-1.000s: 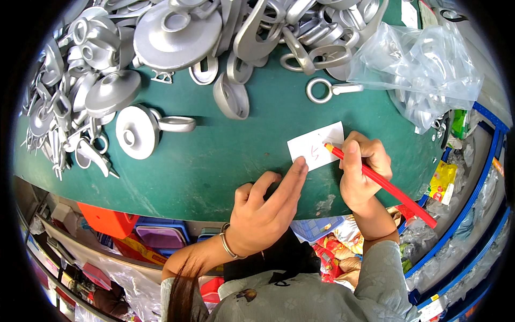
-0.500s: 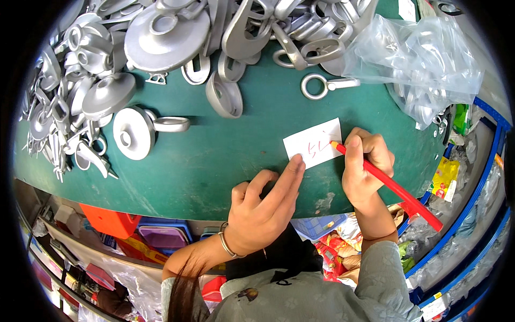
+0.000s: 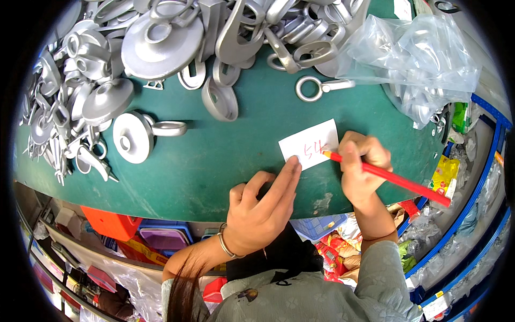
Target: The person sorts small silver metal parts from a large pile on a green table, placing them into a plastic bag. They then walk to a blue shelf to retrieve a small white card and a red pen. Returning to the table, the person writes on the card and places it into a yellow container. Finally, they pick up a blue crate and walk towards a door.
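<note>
While the white slip is pinned at its seven o'clock corner by the flat left hand, red marks are already written, the red pencil pinched in the right hand.

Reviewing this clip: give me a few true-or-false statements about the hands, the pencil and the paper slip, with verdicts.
1. The right hand holds a red pencil. True.
2. The pencil tip is lifted well clear of the white paper slip. False: the tip rests on the slip, beside red marks.
3. The left hand pins the slip with its fingertips. True.
4. The slip lies on a bare wooden bench. False: it lies on a green tabletop.
5. Grey metal castings are heaped at the table's far side. True.
</note>
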A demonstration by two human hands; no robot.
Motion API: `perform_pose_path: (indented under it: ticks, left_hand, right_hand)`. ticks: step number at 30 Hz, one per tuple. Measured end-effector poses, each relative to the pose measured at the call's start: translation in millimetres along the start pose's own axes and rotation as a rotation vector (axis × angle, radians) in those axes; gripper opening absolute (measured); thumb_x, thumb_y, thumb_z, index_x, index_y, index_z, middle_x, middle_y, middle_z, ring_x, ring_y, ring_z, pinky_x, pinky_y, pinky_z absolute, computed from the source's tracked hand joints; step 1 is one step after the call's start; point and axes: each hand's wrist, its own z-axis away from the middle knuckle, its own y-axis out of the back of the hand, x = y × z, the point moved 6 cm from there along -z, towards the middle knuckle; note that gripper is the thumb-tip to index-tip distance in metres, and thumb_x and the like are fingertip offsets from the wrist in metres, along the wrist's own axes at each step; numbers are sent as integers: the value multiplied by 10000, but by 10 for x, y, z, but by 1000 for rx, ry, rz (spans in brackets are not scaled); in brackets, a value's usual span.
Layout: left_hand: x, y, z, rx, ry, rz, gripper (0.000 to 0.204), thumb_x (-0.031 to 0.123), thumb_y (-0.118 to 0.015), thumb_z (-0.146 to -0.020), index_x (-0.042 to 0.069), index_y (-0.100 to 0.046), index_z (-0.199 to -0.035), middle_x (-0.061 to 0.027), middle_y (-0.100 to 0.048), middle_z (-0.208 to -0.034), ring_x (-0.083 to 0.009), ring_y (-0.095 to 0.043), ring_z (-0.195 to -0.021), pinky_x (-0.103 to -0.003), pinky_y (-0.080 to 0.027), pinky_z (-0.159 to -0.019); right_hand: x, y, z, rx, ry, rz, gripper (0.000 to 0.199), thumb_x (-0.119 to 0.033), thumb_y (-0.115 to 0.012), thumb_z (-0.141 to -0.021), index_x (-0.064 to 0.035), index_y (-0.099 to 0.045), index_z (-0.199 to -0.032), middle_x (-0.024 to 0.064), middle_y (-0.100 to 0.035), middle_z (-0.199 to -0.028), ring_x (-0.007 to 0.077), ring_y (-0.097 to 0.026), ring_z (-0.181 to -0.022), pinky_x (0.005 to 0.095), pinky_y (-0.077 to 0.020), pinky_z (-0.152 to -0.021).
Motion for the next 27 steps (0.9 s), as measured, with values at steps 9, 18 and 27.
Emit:
perform_pose_path:
  ticks: [9,18,27]
  left_hand:
    - [8,-4,-6,-28,17,34,472,93,-639,-623,53,-599,-1092,2,-518,-1206,-177,-463,-851,-286,-322,-709]
    - [18,5,-13,-17,16,37,467,84,-639,-620,52,-603,-1084,3,-524,-1198,-175,-465,-834,-283,-322,-698]
    - [21,10,-13,-19,18,30,461,77,-637,-619,43,-606,-1077,-7,-525,-1196,-174,-467,-830,-287,-323,-698]
  right_hand:
    - [-103,-36,-94,-77,80,111,210,61,-568,-758,-11,-411,-638,78,-444,-547,152,-396,-420,262,-320,-395]
    - [-45,68,-36,59,35,126,224,51,-558,-776,-15,-393,-639,74,-456,-560,143,-370,-417,256,-321,-401]
    - [-82,15,-76,-61,65,154,217,68,-541,-766,-16,-396,-627,72,-414,-518,170,-385,-405,274,-325,-391]
